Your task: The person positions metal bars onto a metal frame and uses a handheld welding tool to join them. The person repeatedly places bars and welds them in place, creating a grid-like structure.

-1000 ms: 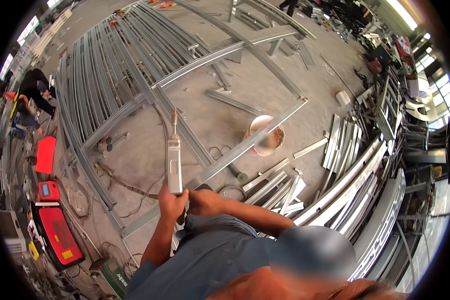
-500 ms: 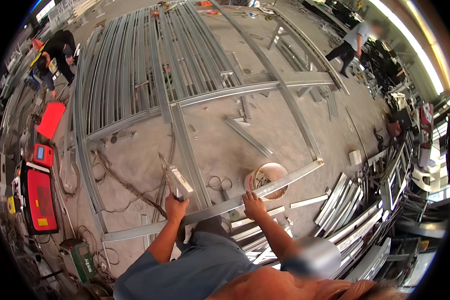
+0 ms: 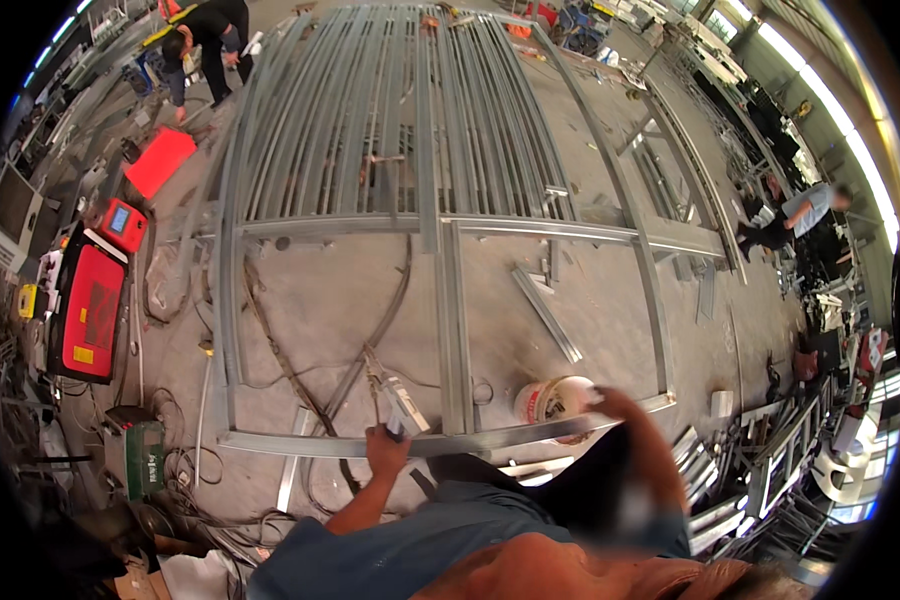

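Observation:
A metal frame bar (image 3: 310,443) runs crosswise just in front of me, part of a large frame of steel profiles. My left hand (image 3: 387,450), at this bar, is closed around a hand tool (image 3: 408,405) with a pale, block-like body and a thin pointed tip aimed away from me. I cannot make out its exact kind. My right hand (image 3: 612,402) is over the right part of the bar, beside the rim of a white bucket (image 3: 532,402) with small pieces inside. Motion blurs its fingers, so their grip does not show.
Long steel profiles (image 3: 320,130) fill the far half of the frame. Cables (image 3: 295,375) cross the floor inside it. Red machines (image 3: 95,305) stand at left, above a green box (image 3: 135,455). One person (image 3: 205,45) bends at far left; another (image 3: 800,215) is at right.
My right hand has left the near bar's middle and swung right, toward the bucket. My left hand still holds the tool. The whole view has turned and shifted.

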The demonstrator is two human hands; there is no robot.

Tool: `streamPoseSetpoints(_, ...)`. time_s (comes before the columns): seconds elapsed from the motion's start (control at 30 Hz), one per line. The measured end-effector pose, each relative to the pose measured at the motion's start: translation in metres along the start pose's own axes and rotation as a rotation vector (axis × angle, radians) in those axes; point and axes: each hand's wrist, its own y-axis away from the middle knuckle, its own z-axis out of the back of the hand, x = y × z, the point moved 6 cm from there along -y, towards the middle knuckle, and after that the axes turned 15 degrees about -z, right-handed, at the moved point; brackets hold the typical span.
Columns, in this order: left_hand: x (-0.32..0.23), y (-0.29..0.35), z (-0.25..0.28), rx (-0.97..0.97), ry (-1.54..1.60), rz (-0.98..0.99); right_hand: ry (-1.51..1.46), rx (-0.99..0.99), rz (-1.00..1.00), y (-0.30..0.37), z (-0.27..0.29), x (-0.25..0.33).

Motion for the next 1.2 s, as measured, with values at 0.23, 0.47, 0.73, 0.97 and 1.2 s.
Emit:
streamPoseSetpoints(0.23,0.036,0.013,0.010,-0.168,-0.035,0.013,-0.182,-0.683,-0.166,0.061,0.216,-0.062)
streamPoseSetpoints(0.47,0.012,0.014,-0.003,-0.136,-0.113,0.012,-0.209,-0.537,-0.289,0.042,0.146,-0.164)
streamPoseSetpoints(0.73,0.007,0.015,0.000,-0.146,-0.229,-0.011,-0.301,-0.345,-0.256,-0.020,0.070,-0.154)
streamPoseSetpoints(0.97,-0.004,-0.005,-0.023,-0.140,-0.315,0.132,-0.325,-0.296,-0.335,-0.116,0.130,-0.195)
streamPoseSetpoints(1.2,-0.060,0.007,-0.040,-0.209,-0.247,0.122,-0.326,-0.522,-0.309,-0.341,0.250,-0.173)
